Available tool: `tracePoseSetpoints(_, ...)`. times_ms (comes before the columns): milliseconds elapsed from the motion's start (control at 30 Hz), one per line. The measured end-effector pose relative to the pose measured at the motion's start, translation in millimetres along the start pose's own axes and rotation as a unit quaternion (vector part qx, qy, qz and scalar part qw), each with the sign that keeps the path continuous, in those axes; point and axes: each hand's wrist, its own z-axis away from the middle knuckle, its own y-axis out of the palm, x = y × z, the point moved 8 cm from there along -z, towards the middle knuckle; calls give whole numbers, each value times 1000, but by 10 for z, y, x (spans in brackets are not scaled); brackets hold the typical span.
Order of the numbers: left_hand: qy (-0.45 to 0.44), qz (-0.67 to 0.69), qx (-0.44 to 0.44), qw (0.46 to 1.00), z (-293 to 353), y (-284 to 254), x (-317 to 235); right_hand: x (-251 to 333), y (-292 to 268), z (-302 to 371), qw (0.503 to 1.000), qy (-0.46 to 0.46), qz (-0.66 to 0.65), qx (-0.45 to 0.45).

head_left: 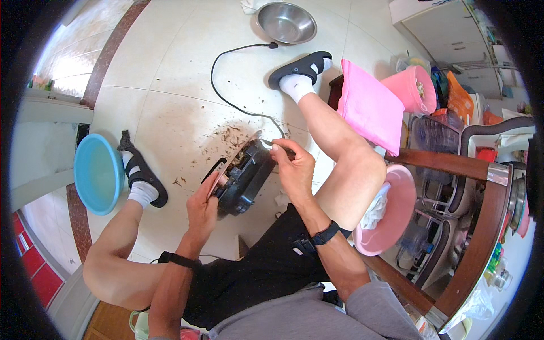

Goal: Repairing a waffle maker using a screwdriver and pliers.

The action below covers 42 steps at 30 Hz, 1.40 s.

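Between my knees is a black appliance [247,174], tilted on its side, with a flat edge and a dark loop handle. Dirt clings to the side that faces left. My left hand [204,205] is closed round its lower left edge. At its upper right end my right hand [296,168] is closed in a pinch on a thin tool with a dark handle, whose exact kind I cannot make out. A black power cord [214,75] runs from near the right hand to a plug on the floor. Brown debris [229,137] lies scattered beside the appliance.
A blue basin [98,174] stands at the left by my foot. A steel bowl [287,22] is at the far side. To the right are a pink cushion [371,107], a pink bin [416,89], a pink basin [396,218] with white cloth, and a wooden-framed table [479,243].
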Motion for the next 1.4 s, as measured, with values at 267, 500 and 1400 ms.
tracePoseSetpoints(267, -24, -7, 7, 1000, 15, -31, 74, 315, 99, 81, 979, -140, 137, 61)
tracePoseSetpoints(500, -3, -15, 6, 1000, 11, -44, 31, 141, -2, -38, 996, -53, 71, 33)
tracePoseSetpoints(1400, -3, -7, 4, 1000, 19, -37, 30, 143, -12, 39, 996, -63, 44, 50)
